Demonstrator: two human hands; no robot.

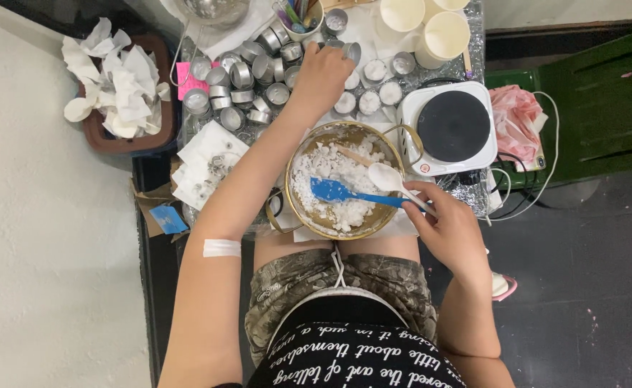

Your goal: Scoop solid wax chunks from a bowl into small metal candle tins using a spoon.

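White wax flakes fill the gold-rimmed bowl at the centre of the frame, still loose and unmelted as far as can be seen. The right hand has its fingers clenched around the handles of a blue spatula and a white spoon, whose heads rest in the flakes. The left hand reaches to the upper middle of the frame and closes its fingers on a small metal tealight cup.

Progress looks partial: a few cups beside the hot plate already hold white wax, while the heap of empty tins in the upper left remains unfilled. The hot plate carries nothing.

A foil-covered counter bears all this, along with paper cups and a sheet of paper with small metal wick tabs. A bin of crumpled tissue stands at the upper left against a pale wall; the floor at lower right is dark.
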